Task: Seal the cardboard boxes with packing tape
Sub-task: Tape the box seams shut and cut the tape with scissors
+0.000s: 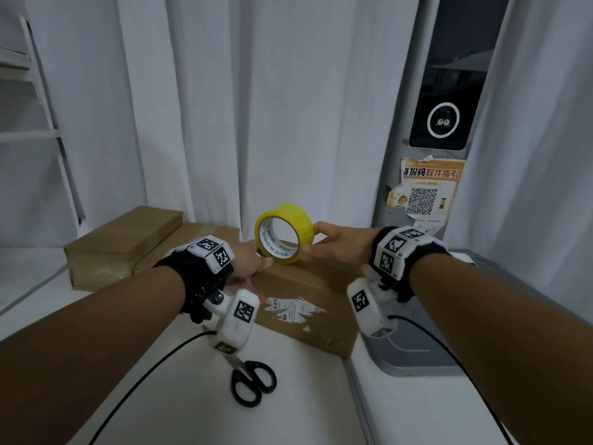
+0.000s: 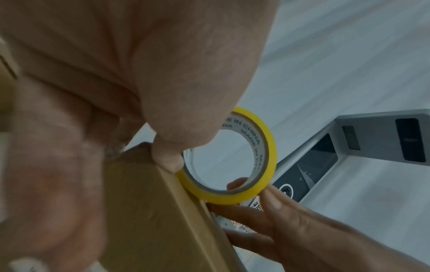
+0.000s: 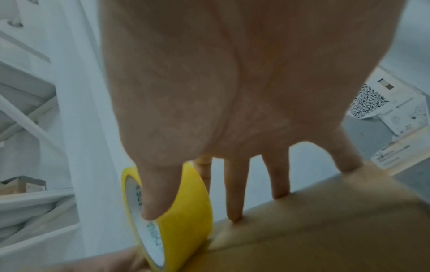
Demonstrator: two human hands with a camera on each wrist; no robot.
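Head cam looks forward and down from above/behind the yellow tape roll (image 1: 284,234), taking in both forearms, the counter (image 1: 179,374) and the curtain behind the roll. Left wrist cam sits v. close, looking past the thumb through the roll (image 2: 229,156). Right wrist cam looks along the palm, roll (image 3: 172,213) at lower left. All 3 share the roll and the cardboard box (image 1: 308,300) under it.

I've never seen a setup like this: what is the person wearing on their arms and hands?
Both forearms are bare, with no sleeves or gloves. Each wrist carries a black strap topped by a white cube printed with black square codes. A white camera pod hangs beneath each wrist, trailing a thin black cable.
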